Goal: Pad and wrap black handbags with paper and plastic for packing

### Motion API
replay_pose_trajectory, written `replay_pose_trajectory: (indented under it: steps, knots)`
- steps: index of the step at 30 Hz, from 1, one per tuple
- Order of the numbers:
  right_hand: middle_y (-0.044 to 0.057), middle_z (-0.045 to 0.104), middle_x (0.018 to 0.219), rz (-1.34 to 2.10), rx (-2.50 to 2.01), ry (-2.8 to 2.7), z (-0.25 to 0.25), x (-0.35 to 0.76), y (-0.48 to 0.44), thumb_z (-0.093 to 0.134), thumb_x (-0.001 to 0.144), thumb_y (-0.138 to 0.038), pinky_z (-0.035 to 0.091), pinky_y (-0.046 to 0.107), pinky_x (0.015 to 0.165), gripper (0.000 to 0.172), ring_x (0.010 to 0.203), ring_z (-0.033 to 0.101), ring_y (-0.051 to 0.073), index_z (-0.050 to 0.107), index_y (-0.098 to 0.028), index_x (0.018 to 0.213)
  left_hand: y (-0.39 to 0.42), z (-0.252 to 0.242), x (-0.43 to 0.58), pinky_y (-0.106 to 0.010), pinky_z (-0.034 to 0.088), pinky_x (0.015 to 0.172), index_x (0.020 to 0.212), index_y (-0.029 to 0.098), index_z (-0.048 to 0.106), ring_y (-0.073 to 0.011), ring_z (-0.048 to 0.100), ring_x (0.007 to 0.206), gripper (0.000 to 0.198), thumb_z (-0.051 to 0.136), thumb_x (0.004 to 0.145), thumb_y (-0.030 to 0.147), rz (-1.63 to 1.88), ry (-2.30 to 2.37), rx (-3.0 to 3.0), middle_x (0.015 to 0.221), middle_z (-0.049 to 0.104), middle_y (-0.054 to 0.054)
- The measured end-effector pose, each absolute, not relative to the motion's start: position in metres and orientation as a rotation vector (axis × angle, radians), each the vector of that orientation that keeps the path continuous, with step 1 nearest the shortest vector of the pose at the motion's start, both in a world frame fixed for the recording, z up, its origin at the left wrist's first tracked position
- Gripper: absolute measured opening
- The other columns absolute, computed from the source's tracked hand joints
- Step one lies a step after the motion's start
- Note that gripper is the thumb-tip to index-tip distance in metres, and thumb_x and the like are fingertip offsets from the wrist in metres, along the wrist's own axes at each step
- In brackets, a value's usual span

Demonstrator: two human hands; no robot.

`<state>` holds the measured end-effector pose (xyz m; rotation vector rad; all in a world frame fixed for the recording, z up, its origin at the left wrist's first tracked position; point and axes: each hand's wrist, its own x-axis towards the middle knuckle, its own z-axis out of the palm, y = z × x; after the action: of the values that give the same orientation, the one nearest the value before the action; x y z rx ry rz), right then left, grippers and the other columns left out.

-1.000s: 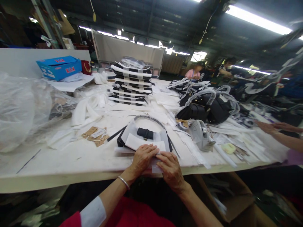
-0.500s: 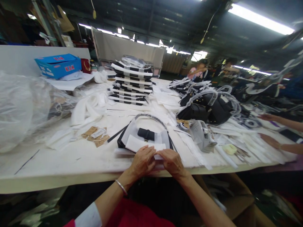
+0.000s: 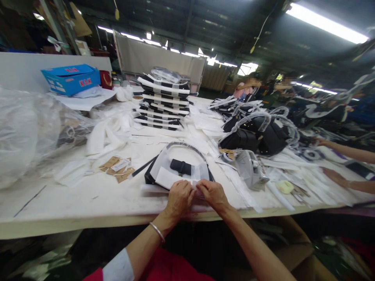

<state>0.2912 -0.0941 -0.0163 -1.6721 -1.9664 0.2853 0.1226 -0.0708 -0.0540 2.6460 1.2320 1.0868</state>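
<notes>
Far left: blue box (image 3: 68,82), lid up, on a white sheet (image 3: 89,102), dark red item (image 3: 106,79) just beside it. Left side: big heap of clear plastic (image 3: 23,132). Near left: thin dark strip (image 3: 29,201) flat on the tabletop (image 3: 73,203). Far middle: grey partition (image 3: 159,56). Near right: pale yellow round piece (image 3: 284,187) on the table, cardboard box (image 3: 293,253) below it. Far right: person in pink (image 3: 242,90), blurry. Tube light (image 3: 326,22) overhead right, lit; pull cord (image 3: 262,31) hangs left of it.

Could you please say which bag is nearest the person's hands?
The white-covered bag at both hands; the stack behind and black bags at right lie farther.
</notes>
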Motion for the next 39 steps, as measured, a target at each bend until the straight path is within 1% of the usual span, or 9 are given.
replay_pose_trajectory:
  steps: [4, 8, 13, 20, 24, 27, 32, 35, 39]
  knots:
    - [0.000, 0.068, 0.069, 0.304, -1.672, -1.907, -0.020, 0.293, -0.092, 0.050, 0.094, -0.031, 0.039, 0.022, 0.061, 0.023, 0.061, 0.060, 0.013, 0.067, -0.023, 0.080, -0.068, -0.051, 0.128, -0.037, 0.046, 0.075, 0.079, 0.019, 0.057, -0.0209, 0.059, 0.077, 0.016, 0.054, 0.094, 0.024, 0.981, 1.322, 2.713, 0.078, 0.061, -0.004]
    - [0.000, 0.065, 0.066, 0.249, -1.717, -1.928, -0.019, 0.295, -0.090, 0.050, 0.093, -0.031, 0.037, 0.024, 0.059, 0.022, 0.060, 0.058, 0.014, 0.062, -0.022, 0.077, -0.068, -0.048, 0.129, -0.038, 0.044, 0.074, 0.079, 0.018, 0.058, -0.0228, 0.059, 0.078, 0.017, 0.057, 0.093, 0.026, 0.923, 1.331, 2.723, 0.079, 0.061, -0.004]
    - [-0.001, 0.062, 0.064, 0.257, -1.699, -1.993, -0.016, 0.298, -0.090, 0.046, 0.094, -0.031, 0.036, 0.024, 0.057, 0.023, 0.057, 0.056, 0.014, 0.059, -0.022, 0.077, -0.068, -0.044, 0.126, -0.038, 0.044, 0.075, 0.078, 0.019, 0.058, -0.0213, 0.058, 0.079, 0.018, 0.055, 0.095, 0.027, 0.926, 1.263, 2.720, 0.080, 0.061, -0.004]
    - [-0.001, 0.063, 0.064, 0.226, -1.706, -1.924, -0.022, 0.297, -0.085, 0.050, 0.093, -0.030, 0.036, 0.024, 0.059, 0.022, 0.058, 0.056, 0.014, 0.061, -0.022, 0.076, -0.069, -0.045, 0.128, -0.037, 0.044, 0.074, 0.080, 0.019, 0.057, -0.0216, 0.058, 0.080, 0.015, 0.057, 0.093, 0.027, 0.922, 1.332, 2.686, 0.082, 0.061, -0.004]
    - [0.001, 0.067, 0.070, 0.244, -1.660, -1.891, -0.026, 0.296, -0.081, 0.053, 0.093, -0.030, 0.041, 0.025, 0.064, 0.022, 0.064, 0.061, 0.015, 0.064, -0.021, 0.076, -0.069, -0.045, 0.133, -0.038, 0.043, 0.073, 0.080, 0.018, 0.057, -0.0229, 0.058, 0.080, 0.013, 0.058, 0.091, 0.024, 0.910, 1.416, 2.694, 0.081, 0.060, -0.005]
    - [0.003, 0.069, 0.077, 0.183, -1.588, -1.888, -0.029, 0.295, -0.079, 0.054, 0.093, -0.029, 0.044, 0.026, 0.069, 0.020, 0.071, 0.064, 0.016, 0.066, -0.021, 0.079, -0.068, -0.046, 0.136, -0.038, 0.042, 0.072, 0.080, 0.017, 0.057, -0.0233, 0.057, 0.080, 0.012, 0.059, 0.091, 0.023, 0.906, 1.449, 2.708, 0.081, 0.060, -0.005]
    - [0.004, 0.067, 0.083, 0.097, -1.568, -1.935, -0.031, 0.293, -0.079, 0.055, 0.093, -0.024, 0.046, 0.026, 0.073, 0.018, 0.078, 0.064, 0.017, 0.065, -0.021, 0.078, -0.068, -0.046, 0.137, -0.039, 0.042, 0.071, 0.080, 0.017, 0.057, -0.0240, 0.056, 0.080, 0.011, 0.058, 0.091, 0.021, 0.906, 1.476, 2.714, 0.081, 0.060, -0.006]
    - [0.003, 0.066, 0.080, 0.154, -1.617, -1.917, -0.031, 0.295, -0.075, 0.060, 0.089, -0.022, 0.045, 0.026, 0.072, 0.014, 0.074, 0.062, 0.016, 0.065, -0.021, 0.075, -0.068, -0.046, 0.137, -0.039, 0.041, 0.071, 0.079, 0.017, 0.056, -0.0240, 0.056, 0.079, 0.012, 0.058, 0.091, 0.021, 0.908, 1.486, 2.717, 0.080, 0.059, -0.006]
    - [0.001, 0.065, 0.074, 0.355, -1.697, -1.844, -0.031, 0.299, -0.066, 0.066, 0.081, -0.021, 0.045, 0.026, 0.069, 0.011, 0.068, 0.059, 0.015, 0.066, -0.020, 0.070, -0.068, -0.046, 0.137, -0.037, 0.041, 0.071, 0.081, 0.018, 0.054, -0.0233, 0.056, 0.078, 0.012, 0.057, 0.091, 0.022, 0.896, 1.502, 2.732, 0.080, 0.058, -0.005]
